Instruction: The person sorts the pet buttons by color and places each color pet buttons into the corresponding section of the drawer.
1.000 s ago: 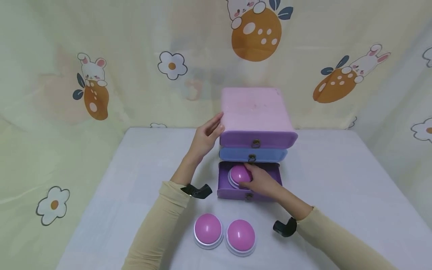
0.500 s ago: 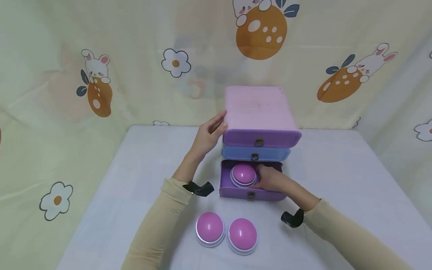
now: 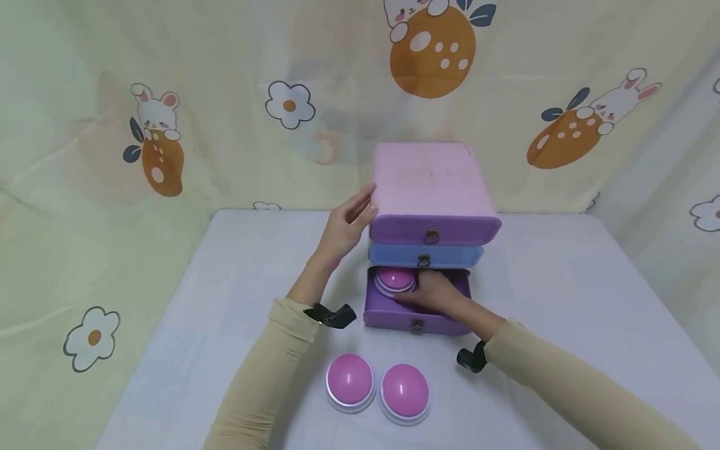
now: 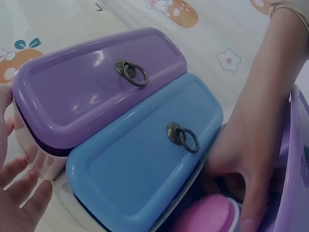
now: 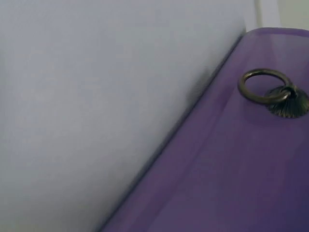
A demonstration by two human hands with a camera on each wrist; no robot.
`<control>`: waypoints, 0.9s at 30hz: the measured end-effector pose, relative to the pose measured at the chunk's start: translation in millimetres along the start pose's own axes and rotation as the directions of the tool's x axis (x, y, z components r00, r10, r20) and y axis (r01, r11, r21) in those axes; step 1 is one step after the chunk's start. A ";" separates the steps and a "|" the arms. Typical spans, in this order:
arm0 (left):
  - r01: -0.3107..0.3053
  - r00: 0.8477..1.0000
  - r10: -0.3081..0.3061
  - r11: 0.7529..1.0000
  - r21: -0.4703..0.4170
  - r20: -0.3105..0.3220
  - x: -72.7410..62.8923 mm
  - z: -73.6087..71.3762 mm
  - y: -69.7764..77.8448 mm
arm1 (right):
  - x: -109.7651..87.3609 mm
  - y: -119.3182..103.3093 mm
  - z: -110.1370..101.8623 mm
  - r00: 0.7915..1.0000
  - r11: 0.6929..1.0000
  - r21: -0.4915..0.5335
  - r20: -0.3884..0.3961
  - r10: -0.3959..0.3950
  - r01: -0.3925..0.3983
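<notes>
My left hand (image 3: pixel 344 226) rests against the left side of a small chest (image 3: pixel 430 181) with a pink top, its fingers fairly straight. Below its purple top drawer (image 3: pixel 402 231) and blue middle drawer (image 3: pixel 388 255), the purple bottom drawer (image 3: pixel 382 319) is pulled out. My right hand (image 3: pixel 435 294) reaches into that drawer. Its thumb touches the front of a pink dome-topped round thing with a white base (image 3: pixel 395 278), at the drawer's back left. In the left wrist view the right thumb lies straight beside the pink dome (image 4: pixel 207 215); the other fingers are partly hidden.
Two similar pink domes, a left one (image 3: pixel 350 379) and a right one (image 3: pixel 404 390), stand side by side on the white table (image 3: pixel 264 250) before the drawer. A patterned curtain (image 3: pixel 225 144) hangs behind. Brass ring pulls (image 5: pixel 263 87) stick out from the drawer fronts.
The right hand let go of the dome in the drawer and drew back right. It then came left again, and the dome now sits farther back and left. The left hand stayed put.
</notes>
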State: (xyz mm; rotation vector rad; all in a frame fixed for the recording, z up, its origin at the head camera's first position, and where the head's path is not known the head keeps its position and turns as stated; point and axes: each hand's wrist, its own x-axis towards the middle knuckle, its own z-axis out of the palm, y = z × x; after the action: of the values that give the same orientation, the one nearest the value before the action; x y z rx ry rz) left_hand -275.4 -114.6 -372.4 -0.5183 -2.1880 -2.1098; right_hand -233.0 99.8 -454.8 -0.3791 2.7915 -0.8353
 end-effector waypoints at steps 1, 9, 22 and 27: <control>-0.002 1.000 0.002 1.000 0.001 -0.007 1.6 -0.8 -4.6 | 1.6 -1.5 1.1 1.000 1.000 -0.002 0.008 0.017 -0.017; -0.020 0.999 0.019 1.000 -0.008 -0.028 1.1 1.6 -14.4 | -1.6 -9.8 -2.4 0.998 0.995 -0.098 0.056 0.017 -0.012; -0.030 0.999 0.031 0.999 0.036 -0.021 0.3 3.3 -13.1 | -122.2 -37.4 -7.3 0.844 0.877 -0.075 -0.245 -0.477 0.474; -0.042 0.999 0.043 0.999 0.034 -0.028 1.1 0.8 -10.8 | -151.8 -22.0 25.2 0.879 0.889 -0.032 -0.142 -0.456 0.456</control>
State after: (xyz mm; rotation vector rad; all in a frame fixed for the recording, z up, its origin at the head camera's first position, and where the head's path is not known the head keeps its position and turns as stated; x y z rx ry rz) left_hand -279.3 -113.7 -382.5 -0.5243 -2.1726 -2.0429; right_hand -78.6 114.8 -445.1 -1.0486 2.8734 -0.9924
